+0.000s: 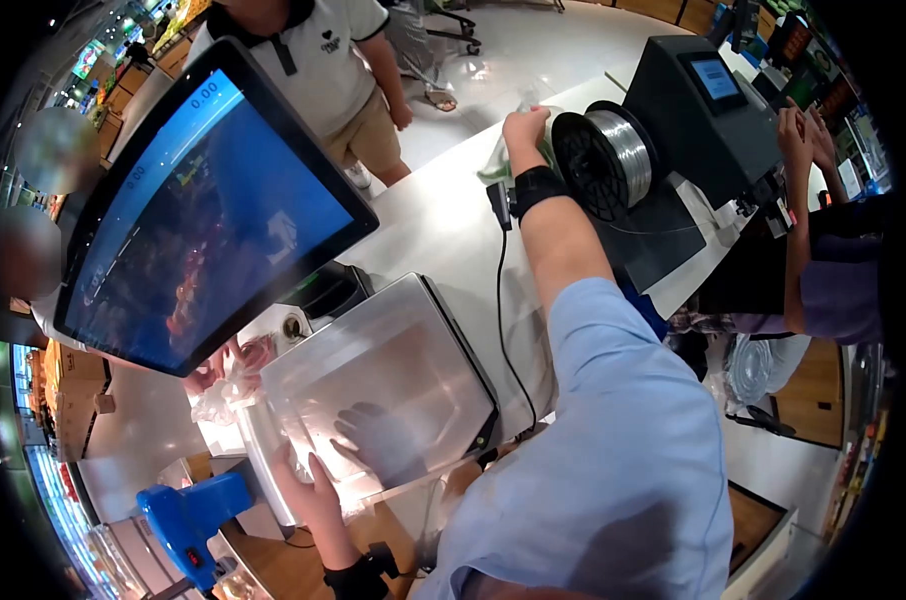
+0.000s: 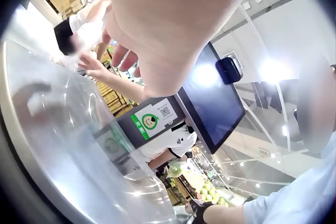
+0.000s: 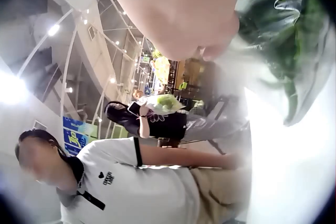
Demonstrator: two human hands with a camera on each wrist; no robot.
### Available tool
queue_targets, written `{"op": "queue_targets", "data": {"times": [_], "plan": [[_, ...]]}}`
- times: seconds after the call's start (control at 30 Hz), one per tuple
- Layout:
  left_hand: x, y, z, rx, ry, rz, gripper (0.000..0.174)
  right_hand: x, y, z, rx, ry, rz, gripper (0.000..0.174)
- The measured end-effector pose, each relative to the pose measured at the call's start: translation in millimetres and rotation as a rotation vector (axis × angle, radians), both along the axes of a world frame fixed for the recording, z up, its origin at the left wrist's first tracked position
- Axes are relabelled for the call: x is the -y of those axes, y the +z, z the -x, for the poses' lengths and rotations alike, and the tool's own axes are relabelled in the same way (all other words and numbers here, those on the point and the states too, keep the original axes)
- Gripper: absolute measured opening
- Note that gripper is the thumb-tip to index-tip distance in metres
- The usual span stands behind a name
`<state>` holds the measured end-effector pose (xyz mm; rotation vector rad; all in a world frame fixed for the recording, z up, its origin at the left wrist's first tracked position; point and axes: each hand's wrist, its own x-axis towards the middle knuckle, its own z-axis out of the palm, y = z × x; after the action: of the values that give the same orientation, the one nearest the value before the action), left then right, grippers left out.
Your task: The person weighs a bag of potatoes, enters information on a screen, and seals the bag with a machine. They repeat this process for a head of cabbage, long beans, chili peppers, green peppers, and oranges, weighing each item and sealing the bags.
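Hands are found well apart. Nearest, the left hand (image 1: 313, 490) is laid on the near edge of the steel pan (image 1: 403, 330), fingers straight and spread, nothing gripped; its reflection is seen in the metal. A roll (image 1: 263, 450) of clear film lies just beside it on the left. The pan is judged stiff, smooth and slippery, and hard to pinch; it would best be taken by its rim, though it seems fixed to the scale.

Far across the white desk (image 1: 443, 220), the right hand (image 1: 526, 125) is closed on the gathered neck of a clear bag (image 1: 495, 165) of green leaves, which rests on the desk at its far edge, just left of a wire spool (image 1: 613, 150). From the right wrist the bag (image 3: 294, 50) is seen hanging below the curled fingers. It is judged light, soft and limp. The film is thin and slick and could tear. The leaves would bruise if squeezed, so the twisted neck is the place to hold it, with the bottom supported if it is lifted.

On the tilted screen (image 1: 203, 210) at the left, "0.00" can be read twice. From the left wrist a green sticker (image 2: 149, 121) with a square code is seen on the screen's back; its words are too small to read. A small logo on the white shirt (image 1: 323, 60) beyond the desk cannot be read.
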<state>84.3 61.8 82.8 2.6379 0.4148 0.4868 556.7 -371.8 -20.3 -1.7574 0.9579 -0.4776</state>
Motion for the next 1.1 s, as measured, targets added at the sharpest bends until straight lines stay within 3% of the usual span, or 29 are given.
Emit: {"op": "queue_targets", "data": {"times": [0.03, 0.13, 0.17, 0.23, 0.3, 0.37, 0.43, 0.53, 0.6, 0.63, 0.7, 0.77, 0.8, 0.87, 0.93, 1.0, 1.07, 1.1], "plan": [[3.9, 1.0, -0.5, 0.013, -0.025, 0.022, 0.034, -9.4, 1.1, 6.6, 0.169, -0.132, -0.025, 0.042], [26.0, 4.9, -7.7, 0.067, -0.104, 0.053, 0.032, -35.6, 13.2, 41.7, 0.171, -0.083, -0.002, 0.04], [33.1, 8.7, -8.5, 0.055, -0.133, 0.101, 0.032, -32.7, -3.5, 45.1, 0.145, 0.065, 0.097, 0.039], [46.6, 12.7, -13.6, 0.05, -0.156, 0.154, 0.032, -37.7, -12.7, 62.0, 0.275, 0.179, -0.023, 0.03], [55.8, 12.3, -17.3, 0.029, -0.333, 0.101, 0.032, -46.1, 5.6, 94.0, 0.335, 0.203, -0.075, 0.026], [64.4, 10.1, -21.4, 0.022, -0.374, 0.105, 0.032, -53.6, 23.3, 124.4, 0.577, 0.168, -0.017, 0.02], [73.7, 15.2, -26.7, 0.014, -0.416, 0.114, 0.032, -61.1, 59.1, 164.7, 0.625, 0.214, -0.111, 0.018], [85.3, 23.9, -35.6, 0.034, -0.466, 0.264, 0.033, -61.5, 107.8, 223.7, 0.683, 0.33, -0.268, 0.014], [87.3, 21.2, -41.9, 0.015, -0.507, 0.57, 0.036, -58.9, 129.6, 260.2, 0.695, 0.408, -0.328, 0.013], [88.9, 19.8, -44.7, 0.021, -0.5, 0.582, 0.036, -59.2, 139.0, 276.1, 0.732, 0.467, -0.336, 0.013], [94.9, 15.2, -50.4, -0.05, -0.507, 0.861, 0.045, -66.1, 160.0, 310.1, 0.753, 0.562, -0.349, 0.012], [100.5, 2.2, -58.4, -0.032, -0.52, 0.945, 0.054, -76.1, 168.2, 336.1, 0.777, 0.649, -0.374, 0.012], [98.3, -15.5, -67.4, -0.008, -0.576, 0.927, 0.066, -81.4, 170.4, 345.3, 0.798, 0.719, -0.411, 0.012], [104.5, -4.2, -67.2, -0.041, -0.518, 1.103, 0.085, -94.3, 173.5, 357.7, 0.776, 0.792, -0.373, 0.011], [99.4, 8.3, -68.7, 0.049, -0.456, 1.14, 0.086, -113.2, 177.8, 368.8, 0.814, 0.828, -0.526, 0.011], [80.3, 36.1, -62.8, 0.151, -0.388, 1.233, 0.082, -132.4, 169.2, 376.7, 0.751, 0.92, -0.606, 0.01], [52.8, 40.3, -57.2, 0.253, -0.44, 1.178, 0.066, -165.3, 158.8, 380.9, 0.729, 1.022, -0.68, 0.011], [38.7, 40.0, -52.3, 0.184, -0.467, 1.221, 0.043, -180.2, 154.2, 382.8, 0.737, 1.074, -0.678, 0.009]]}}
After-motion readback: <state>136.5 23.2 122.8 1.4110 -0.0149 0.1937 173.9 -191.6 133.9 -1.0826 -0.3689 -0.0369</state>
